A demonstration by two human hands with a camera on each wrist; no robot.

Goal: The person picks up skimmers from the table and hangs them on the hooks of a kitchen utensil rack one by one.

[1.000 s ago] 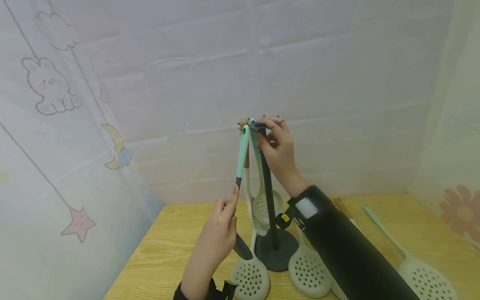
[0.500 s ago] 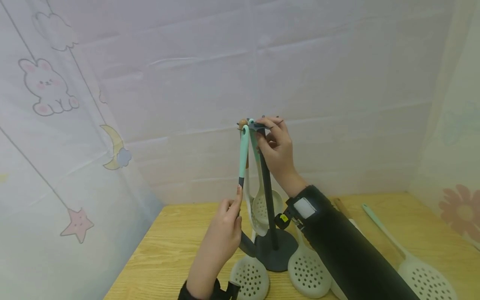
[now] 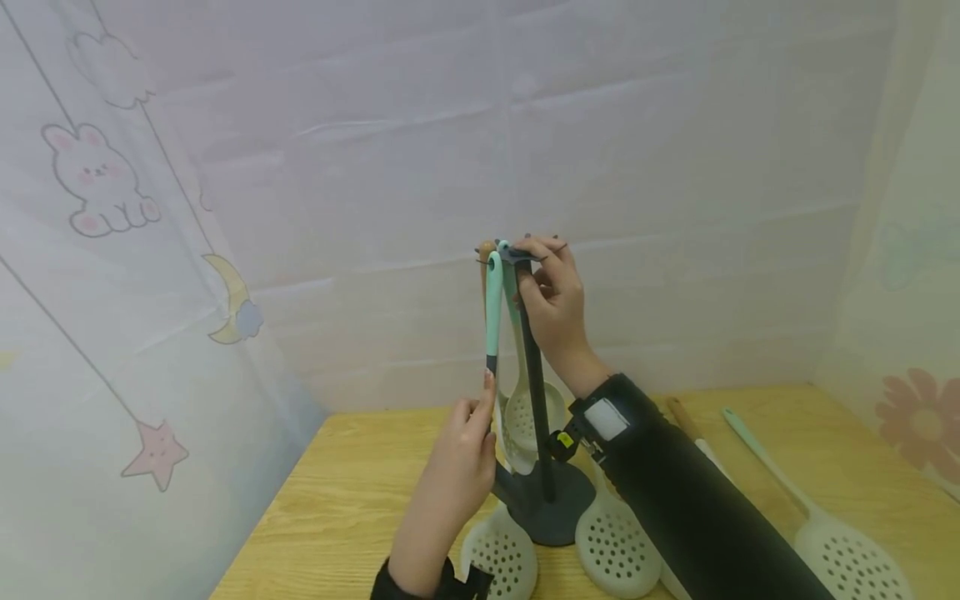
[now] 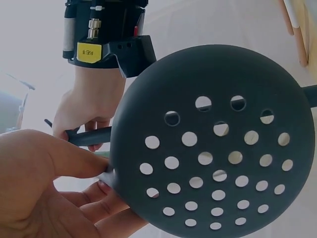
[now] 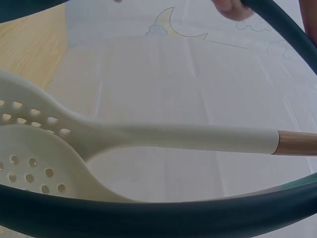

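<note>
A: Status? Step looks like hanging the dark skimmer on the rack.

B: Agreed, that's my read. Left hand is clamped on the skimmer's lower handle, just above the perforated head. Mint handle stands near vertical; its top loop sits at the rack's top, at 9 o'clock from the post.

A: Right hand?

B: Right hand is up at the rack's top, fingers curled round the hook cluster, pinching there. Looks like it's steadying the hook or guiding the loop. Can't tell whether the loop is already seated.

A: Anything else on the rack?

B: A cream skimmer and a wood-tipped cream one hang at about 12 o'clock behind the post. More cream skimmers lie on the desk by the base, one at 3 o'clock.

A: Next move?

B: Judgement only: confirm the loop is over the hook, then ease the left grip so the head drops clear of the base without knocking the hanging ones.
</note>
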